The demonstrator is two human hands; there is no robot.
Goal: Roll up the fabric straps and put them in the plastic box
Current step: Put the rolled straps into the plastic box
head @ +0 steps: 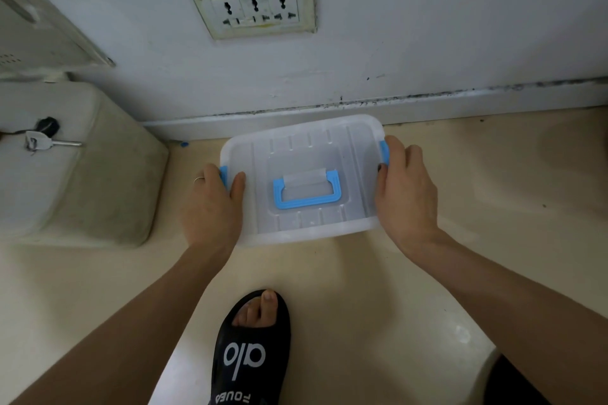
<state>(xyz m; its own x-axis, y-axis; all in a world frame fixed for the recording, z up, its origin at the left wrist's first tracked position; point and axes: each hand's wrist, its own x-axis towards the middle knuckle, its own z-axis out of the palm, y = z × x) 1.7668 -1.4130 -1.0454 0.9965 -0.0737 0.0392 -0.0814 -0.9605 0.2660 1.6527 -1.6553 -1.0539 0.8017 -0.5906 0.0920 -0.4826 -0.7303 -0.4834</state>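
Gripping plastic box [306, 154] between left hand [212, 204], right hand [406, 187].

Bare forearms, no sleeves. Thin ring [198, 178] on finger of left hand [210, 207]. Dark polish on thumbnail of right hand [406, 194]. Black open-toe slide sandal [251, 352] below ring, on one foot: white "alo" lettering across strap, smaller white letters nearer ankle, toes showing at front opening.
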